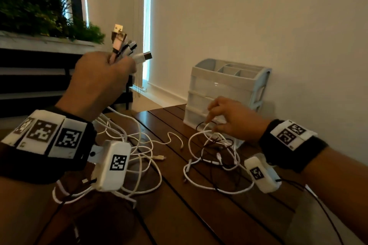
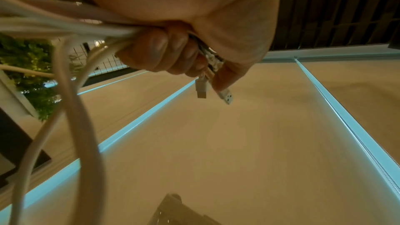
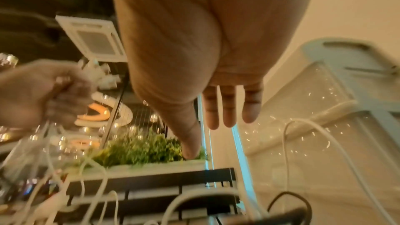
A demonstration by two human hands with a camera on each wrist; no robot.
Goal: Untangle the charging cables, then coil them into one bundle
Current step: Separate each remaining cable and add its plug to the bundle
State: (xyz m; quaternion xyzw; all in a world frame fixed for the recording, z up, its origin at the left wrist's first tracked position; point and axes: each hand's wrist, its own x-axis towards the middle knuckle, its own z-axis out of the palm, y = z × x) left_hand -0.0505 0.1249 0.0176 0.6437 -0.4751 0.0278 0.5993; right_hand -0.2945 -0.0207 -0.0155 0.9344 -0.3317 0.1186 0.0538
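Observation:
My left hand [image 1: 107, 69] is raised above the table's left end and grips a bunch of white cable ends; their USB plugs [image 1: 123, 45] stick up out of the fist. In the left wrist view my curled fingers [image 2: 164, 52] clamp the cables [image 2: 71, 95], with two plugs [image 2: 225, 95] poking past them. The gripped cables hang down to a loose white heap [image 1: 139, 155]. My right hand [image 1: 215, 117] hovers low over a second tangle of white and black cables [image 1: 215, 153], its straight fingers [image 3: 225, 114] holding nothing.
A pale plastic drawer organizer [image 1: 225, 87] stands on the dark slatted wooden table [image 1: 199, 215] against the wall, right behind the right-hand tangle. A planter shelf with greenery [image 1: 39, 16] lies beyond the table's left end. Thin black wrist-camera leads trail near both forearms.

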